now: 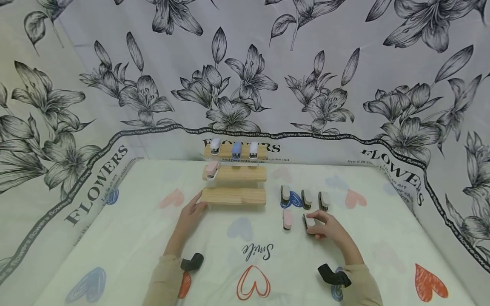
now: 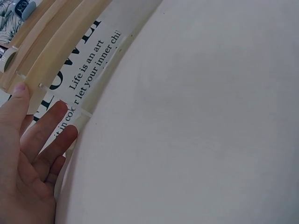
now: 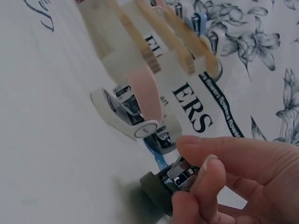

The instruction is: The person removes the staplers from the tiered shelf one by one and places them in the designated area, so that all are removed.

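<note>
My right hand (image 1: pixel 327 227) pinches a small stapler (image 1: pixel 308 222) with a pale top and a dark base, low over the cloth. In the right wrist view, thumb and fingers close around its upper part, and its dark base (image 3: pixel 158 191) points away. My left hand (image 1: pixel 192 210) holds the left end of the lowest step of a three-tier wooden stand (image 1: pixel 233 196). Its thumb rests on the wood in the left wrist view; the other fingers are loosely bent, the index partly hidden behind the step. A pink stapler (image 1: pixel 287 220) stands left of my right hand.
Behind it stand three pale-topped, dark-based staplers (image 1: pixel 285 194) in a row. On the stand, a pink stapler (image 1: pixel 212 169) sits on the middle tier; two white staplers (image 1: pixel 253 149) flank a blue stapler (image 1: pixel 236 149) on top. A flower-printed curtain (image 1: pixel 325 106) rises behind.
</note>
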`<state>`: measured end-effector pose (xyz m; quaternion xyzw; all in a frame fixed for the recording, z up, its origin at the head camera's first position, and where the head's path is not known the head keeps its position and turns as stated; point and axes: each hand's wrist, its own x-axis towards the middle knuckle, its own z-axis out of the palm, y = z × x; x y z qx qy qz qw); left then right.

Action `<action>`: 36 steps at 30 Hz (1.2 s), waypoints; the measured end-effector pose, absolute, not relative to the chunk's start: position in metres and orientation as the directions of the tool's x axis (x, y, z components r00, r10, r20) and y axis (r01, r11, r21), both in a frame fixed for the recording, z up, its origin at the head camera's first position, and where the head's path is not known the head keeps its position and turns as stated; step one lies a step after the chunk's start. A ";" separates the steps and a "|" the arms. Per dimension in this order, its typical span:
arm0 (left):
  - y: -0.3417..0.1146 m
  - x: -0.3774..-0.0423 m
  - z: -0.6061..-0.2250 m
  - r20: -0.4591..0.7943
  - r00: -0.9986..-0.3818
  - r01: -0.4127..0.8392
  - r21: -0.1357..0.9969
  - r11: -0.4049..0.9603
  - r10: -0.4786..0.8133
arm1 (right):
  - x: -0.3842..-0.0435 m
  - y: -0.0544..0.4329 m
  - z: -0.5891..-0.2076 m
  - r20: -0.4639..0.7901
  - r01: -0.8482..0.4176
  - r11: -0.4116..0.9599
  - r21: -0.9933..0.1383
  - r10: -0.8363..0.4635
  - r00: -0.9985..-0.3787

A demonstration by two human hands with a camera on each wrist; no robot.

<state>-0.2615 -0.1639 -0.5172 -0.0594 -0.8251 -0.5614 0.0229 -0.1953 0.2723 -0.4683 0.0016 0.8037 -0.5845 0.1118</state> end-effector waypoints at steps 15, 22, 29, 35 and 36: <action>-0.163 -0.264 -0.519 0.107 -0.991 0.131 0.922 0.364 0.084 | -0.196 0.281 -0.479 -0.203 0.136 0.328 -0.935 -0.181 -0.962; -0.165 -0.262 -0.520 0.091 -0.992 0.115 0.929 0.351 0.084 | -0.197 0.283 -0.481 -0.199 0.131 0.326 -0.936 -0.186 -0.962; -0.164 -0.260 -0.521 0.093 -0.991 0.121 0.928 0.351 0.096 | -0.195 0.283 -0.482 -0.227 0.164 0.352 -0.922 -0.147 -0.963; -0.164 -0.262 -0.521 0.098 -0.990 0.127 0.924 0.362 0.097 | -0.196 0.277 -0.479 -0.230 0.160 0.461 -0.873 -0.100 -0.968; -0.164 -0.262 -0.522 0.095 -0.991 0.123 0.923 0.364 0.093 | -0.197 0.276 -0.477 -0.231 0.159 0.472 -0.867 -0.098 -0.968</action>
